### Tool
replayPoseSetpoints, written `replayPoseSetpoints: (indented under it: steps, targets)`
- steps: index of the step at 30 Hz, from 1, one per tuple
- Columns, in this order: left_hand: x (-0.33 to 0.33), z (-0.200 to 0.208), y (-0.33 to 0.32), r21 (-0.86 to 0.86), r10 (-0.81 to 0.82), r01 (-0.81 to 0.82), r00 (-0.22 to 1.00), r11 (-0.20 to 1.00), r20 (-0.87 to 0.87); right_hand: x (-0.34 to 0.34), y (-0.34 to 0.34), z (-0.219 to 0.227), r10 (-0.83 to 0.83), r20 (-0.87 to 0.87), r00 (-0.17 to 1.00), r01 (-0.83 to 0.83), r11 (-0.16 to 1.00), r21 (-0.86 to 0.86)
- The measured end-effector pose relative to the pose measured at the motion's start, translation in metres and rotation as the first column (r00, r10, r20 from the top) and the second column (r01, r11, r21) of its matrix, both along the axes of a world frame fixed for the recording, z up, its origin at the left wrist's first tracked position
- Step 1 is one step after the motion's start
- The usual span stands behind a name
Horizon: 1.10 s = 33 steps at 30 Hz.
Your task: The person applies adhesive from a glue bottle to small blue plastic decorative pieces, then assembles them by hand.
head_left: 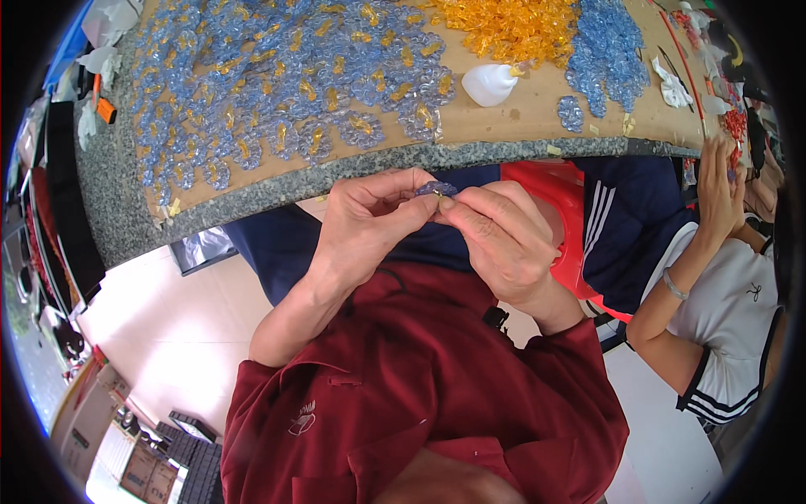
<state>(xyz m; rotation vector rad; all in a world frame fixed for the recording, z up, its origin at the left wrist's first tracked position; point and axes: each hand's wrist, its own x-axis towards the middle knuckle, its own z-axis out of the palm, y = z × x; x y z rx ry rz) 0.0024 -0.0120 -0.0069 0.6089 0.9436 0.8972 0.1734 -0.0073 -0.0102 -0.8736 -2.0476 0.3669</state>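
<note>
One speckled stone table [113,193] spans the upper part of the view, and on it lies one brown sheet [537,122], its near border running just inside the table's near edge. The largest thing on the sheet is one spread of clear blue clusters [277,76], many with amber middles, reaching from the left edge past the middle; they are too many and too crowded to count. One co-worker [714,311] in a white top sits off the right end of the near edge, both hands raised. Two loose heaps lie right of the spread: one orange heap [512,29] toward the far edge, and one blue heap [606,55] just beside it, nearer the right edge.

Two bare hands work in front of the near edge, off the table. The left hand [365,214] is closed to a pinch, thumb against bent fingers; the right hand [508,239] pinches likewise, and both grip the same piece.

Smaller still are one white bottle [489,86] lying below the orange heap, one crumpled white scrap [672,84] toward the right edge, and one lone blue cluster [570,113] near the near edge. Smallest is one blue-violet piece [438,189], held between the fingertips of both hands.
</note>
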Motion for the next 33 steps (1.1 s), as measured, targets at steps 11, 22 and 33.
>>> replayPoseSetpoints:
  steps: [11,22,33]
  targets:
    - [0.002,-0.004,-0.004,0.034,0.125,-0.124,0.991,0.992,-0.044,-0.005,0.004,0.003,0.007,-0.044,0.999,-0.008,1.0,-0.01]
    - [-0.014,0.013,0.003,-0.012,0.094,-0.096,0.991,0.995,-0.095,-0.018,0.007,0.01,0.009,-0.058,0.998,-0.007,0.999,0.041]
    - [-0.088,0.033,0.039,0.325,0.402,-0.275,0.804,0.905,-0.438,-0.005,0.022,0.009,-0.242,-0.055,0.969,0.23,0.959,-0.167]
